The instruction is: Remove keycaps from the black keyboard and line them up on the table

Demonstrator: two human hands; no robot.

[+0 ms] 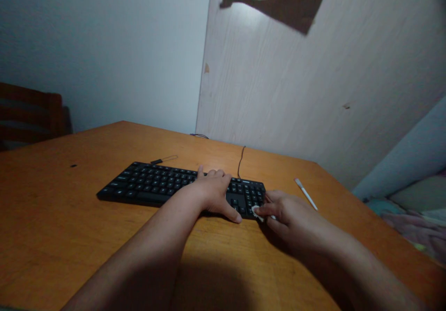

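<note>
A black computer keyboard [153, 181] lies on the wooden table. Across its right half rests my left hand [213, 192], fingers spread over the far edge and the thumb stretched toward the near edge. Between the thumb and fingers of my right hand [280, 211] is a small crumpled white wipe [257, 212], perhaps tissue or cloth. The wipe touches the keys at the near right corner of the keyboard, by the number pad. Part of the wipe is hidden by my fingers.
To the right, a white brush [305, 194] lies on the table [223, 264]. A thin black cable [240, 162] runs from the keyboard to the table's back edge. Behind the keyboard lies a small black piece with a loop [156, 161]. A wooden chair [31, 111] stands at the left.
</note>
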